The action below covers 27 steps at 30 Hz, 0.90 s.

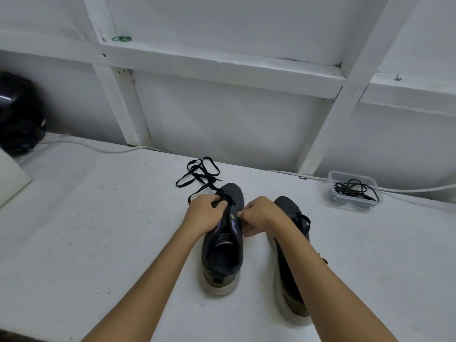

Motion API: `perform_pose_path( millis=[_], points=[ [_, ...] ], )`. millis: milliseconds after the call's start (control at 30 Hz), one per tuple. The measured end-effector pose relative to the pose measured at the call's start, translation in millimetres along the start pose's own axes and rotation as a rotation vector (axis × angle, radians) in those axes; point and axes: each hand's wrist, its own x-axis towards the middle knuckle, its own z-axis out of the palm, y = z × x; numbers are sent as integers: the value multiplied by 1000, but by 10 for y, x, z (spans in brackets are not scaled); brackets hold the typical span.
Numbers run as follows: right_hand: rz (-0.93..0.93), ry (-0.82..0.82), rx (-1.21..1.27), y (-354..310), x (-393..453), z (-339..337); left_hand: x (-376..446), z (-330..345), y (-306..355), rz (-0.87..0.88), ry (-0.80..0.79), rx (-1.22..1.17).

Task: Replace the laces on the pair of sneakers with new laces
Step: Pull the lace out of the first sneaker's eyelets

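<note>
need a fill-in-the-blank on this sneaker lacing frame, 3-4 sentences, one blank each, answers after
1. Both hands work on the sneaker that stands on the person's ____ side.
2. The loose black lace trails from that sneaker's ____ end onto the white table.
3. The clear plastic container at the right holds a ____ cord or lace.
4. The left hand grips the lace, while the other sneaker lies under the ____ forearm.

Missing words: left; toe; black; right

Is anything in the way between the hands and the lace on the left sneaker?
Nothing visible. The left hand already grips the black lace at the left sneaker; the right hand pinches at that sneaker's eyelet edge. The right sneaker stands apart, to the side.
</note>
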Motion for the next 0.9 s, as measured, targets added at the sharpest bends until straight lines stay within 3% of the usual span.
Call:
perform_pose_path(
  millis=[67, 200, 300, 500, 600, 767, 833, 900],
  points=[
    [-21, -15, -27, 23, -16, -36, -18, 2, 24, 13, -91, 16],
    [-239, 154, 0, 78, 59, -182, -63, 87, -14, 36, -218, 14],
    [-360, 149, -64, 60, 98, -161, -119, 127, -45, 26, -231, -23],
    [-478, 200, -428, 22, 139, -42, -188, 165, -23, 15, -215, -33],
    [-511, 259, -377, 16, 167, -84, -216, 207, -8, -2, -189, -46],
    [-438, 610, 151, 25, 299, -317, -246, 250, 8, -28, -188, -41],
    [-387, 623, 100, 35, 279, -358, -241, 255, 12, -30, -182, -39],
    [-263, 505, -56, 31, 192, -314, -244, 252, 20, -35, -175, -41]
  ],
)
